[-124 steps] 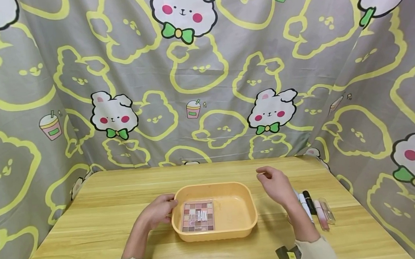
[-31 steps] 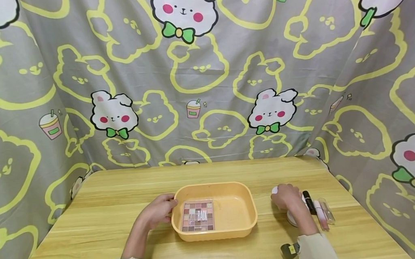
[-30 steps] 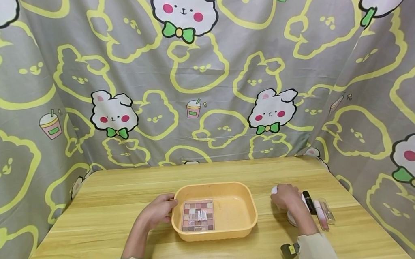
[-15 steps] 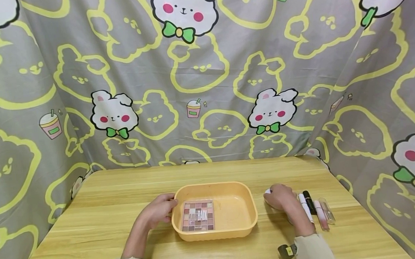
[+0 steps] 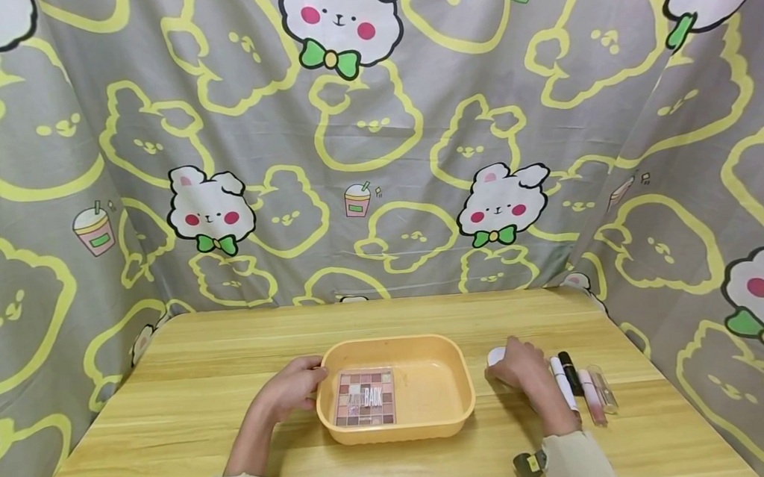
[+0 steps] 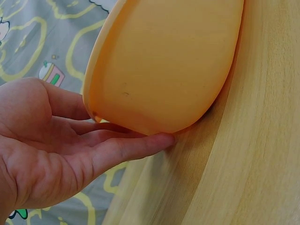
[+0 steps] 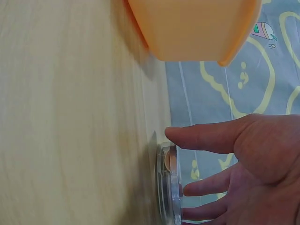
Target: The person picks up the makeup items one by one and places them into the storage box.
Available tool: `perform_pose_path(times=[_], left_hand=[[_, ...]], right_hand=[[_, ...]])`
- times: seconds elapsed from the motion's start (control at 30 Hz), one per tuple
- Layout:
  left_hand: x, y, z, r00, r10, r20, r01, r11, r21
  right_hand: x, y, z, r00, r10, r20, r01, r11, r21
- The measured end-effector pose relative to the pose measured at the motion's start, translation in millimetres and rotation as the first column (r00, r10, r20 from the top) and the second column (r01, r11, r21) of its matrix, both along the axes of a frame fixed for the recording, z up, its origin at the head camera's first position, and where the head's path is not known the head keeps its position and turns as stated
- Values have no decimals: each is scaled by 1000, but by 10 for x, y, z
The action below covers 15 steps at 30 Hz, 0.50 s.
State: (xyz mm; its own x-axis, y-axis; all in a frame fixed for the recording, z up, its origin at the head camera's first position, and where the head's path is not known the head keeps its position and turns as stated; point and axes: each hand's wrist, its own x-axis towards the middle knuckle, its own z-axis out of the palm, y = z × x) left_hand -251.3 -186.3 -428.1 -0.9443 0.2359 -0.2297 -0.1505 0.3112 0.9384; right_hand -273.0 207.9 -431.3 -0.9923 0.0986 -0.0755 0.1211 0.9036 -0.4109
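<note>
My left hand (image 5: 292, 386) holds the left end of a shallow yellow plastic tray (image 5: 437, 430). In the left wrist view its thumb meets the rim and the fingers lie along the outer end wall. Inside the tray, at the left, lies a square eyeshadow palette (image 5: 365, 398) printed with "BACK". Just right of the tray, my right hand (image 5: 520, 365) pinches a round makeup compact (image 5: 496, 356) with a white top. The right wrist view shows the compact (image 7: 169, 183) edge-on, with clear sides, between thumb and fingertips, close to the table.
Right of my right hand lie a white tube (image 5: 564, 383), a black tube (image 5: 571, 373), a pink lip gloss tube (image 5: 593, 398) and a small clear case (image 5: 605, 389). Behind the wooden table (image 5: 228, 340) hangs a patterned grey curtain (image 5: 374, 134).
My right hand came down from beside the tray's far corner to the compact, then shifted slightly left towards the tray with it. My left hand, the tray and the palette have stayed put.
</note>
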Motion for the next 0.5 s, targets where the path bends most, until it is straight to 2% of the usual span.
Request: perform_pose_path(times=[0.2,0.5], left_hand=[[7,0,3,1000,2,-1,-2,1000,4],[4,3,10,1000,4,0,-4,1000,-4]], right_hand=[[-7,1,-26,999,6,33,-6,1000,-12],[-17,15,-40,1000,1,27,0,1000,-26]])
